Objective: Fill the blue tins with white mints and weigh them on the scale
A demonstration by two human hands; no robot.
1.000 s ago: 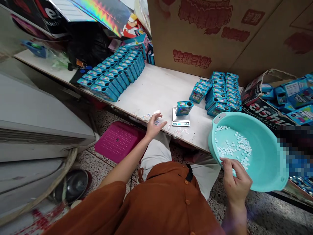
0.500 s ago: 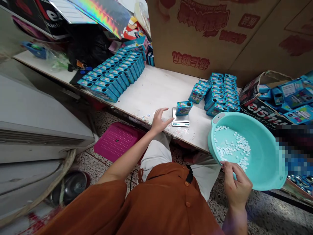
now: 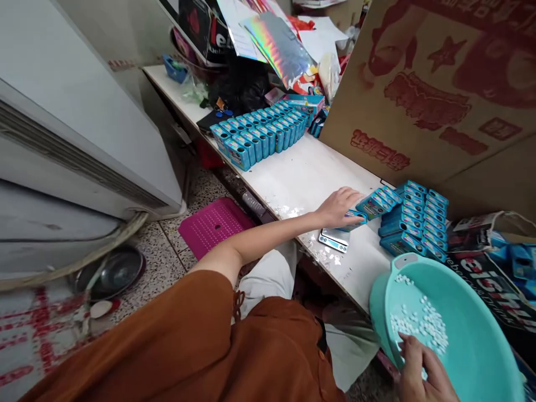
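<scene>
In the head view, the left hand (image 3: 340,207) reaches over the tabletop (image 3: 293,176) and has its fingers closed on a blue tin (image 3: 355,219), mostly covered by the hand, right over the small silver scale (image 3: 334,241). Whether the tin touches the scale, I can't make out. Over by the turquoise basin (image 3: 473,312), the right hand (image 3: 404,339) has thumb and finger pressed together at the near rim, beside the white pellets (image 3: 433,329) lying inside; I can't tell if anything is pinched there. More blue tins (image 3: 412,220) stand in rows beyond the basin, before a big cardboard box (image 3: 427,111).
</scene>
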